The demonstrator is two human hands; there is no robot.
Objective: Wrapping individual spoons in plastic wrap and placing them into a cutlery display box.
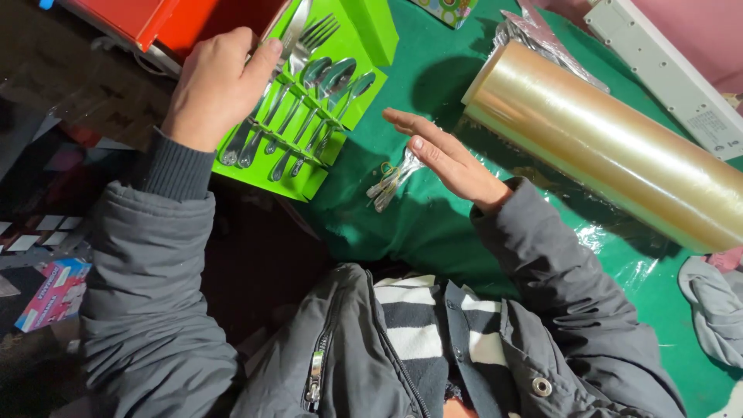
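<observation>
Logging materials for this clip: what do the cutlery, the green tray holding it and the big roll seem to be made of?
The cutlery looks like polished metal, probably steel: bright mirror glints on handles and bowls. The green tray seems to be matte card or thin plastic, with flat colour and crisp folded edges; which one is unclear. The big roll looks like clear plastic film, glossy, translucent and yellowish where layered.

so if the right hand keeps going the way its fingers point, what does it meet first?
Probably the green cutlery tray: the right hand is open, flat, fingers pointing at the tray's near edge. The small wrapped bundle lies just under the fingertips. Depth is unclear, so it may pass above.
</observation>
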